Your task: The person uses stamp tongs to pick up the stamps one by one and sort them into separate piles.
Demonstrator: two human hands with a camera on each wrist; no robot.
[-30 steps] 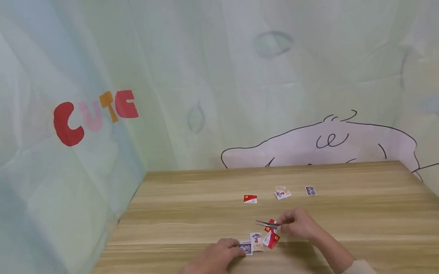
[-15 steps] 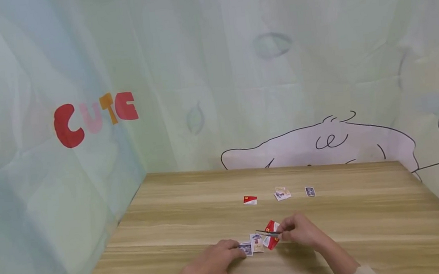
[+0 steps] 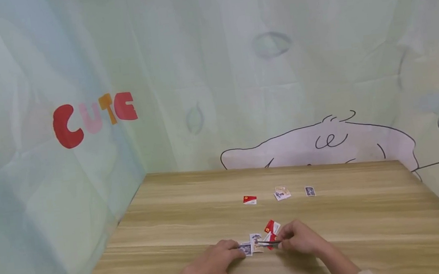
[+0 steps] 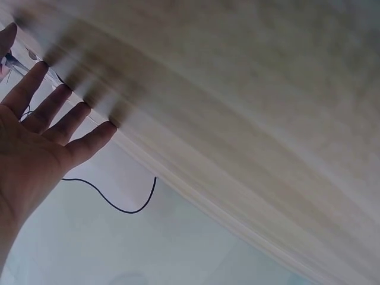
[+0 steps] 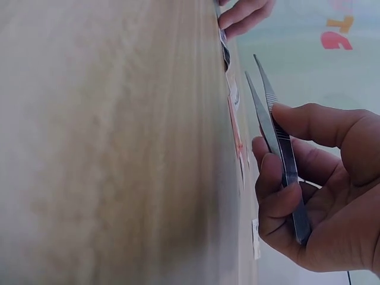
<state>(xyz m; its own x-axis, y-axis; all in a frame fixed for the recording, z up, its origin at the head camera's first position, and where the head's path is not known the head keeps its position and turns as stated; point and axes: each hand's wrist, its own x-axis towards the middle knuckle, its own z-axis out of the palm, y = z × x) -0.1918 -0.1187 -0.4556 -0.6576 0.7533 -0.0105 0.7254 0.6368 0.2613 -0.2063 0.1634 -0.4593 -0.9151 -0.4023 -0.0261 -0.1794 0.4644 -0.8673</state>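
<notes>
My right hand [image 3: 300,238] grips a pair of metal tweezers [image 5: 279,142] between thumb and fingers. The tweezers' tips stand slightly apart in the right wrist view; from the head they overlap a beige stamp-like card [image 3: 256,236]. Left of that card lies a dark one [image 3: 246,249], with fingertips of my left hand [image 3: 221,264] at its edge. The left hand's fingers [image 4: 89,142] are spread and fairly straight, tips at the tabletop. Two red-and-white cards [image 3: 271,226] lie by the right fingertips, the nearer one partly hidden by tweezers and hand.
Farther back on the wood-grain table [image 3: 179,212] stand three spots in a row: a red-and-white card [image 3: 250,200], overlapping beige cards [image 3: 282,194] and a dark card [image 3: 310,191]. A printed cloth [image 3: 196,68] hangs behind the table and at its sides.
My right hand has come nearer to me with the tweezers, their tips passing from the red-and-white cards to the beige card. The left hand stays in place.
</notes>
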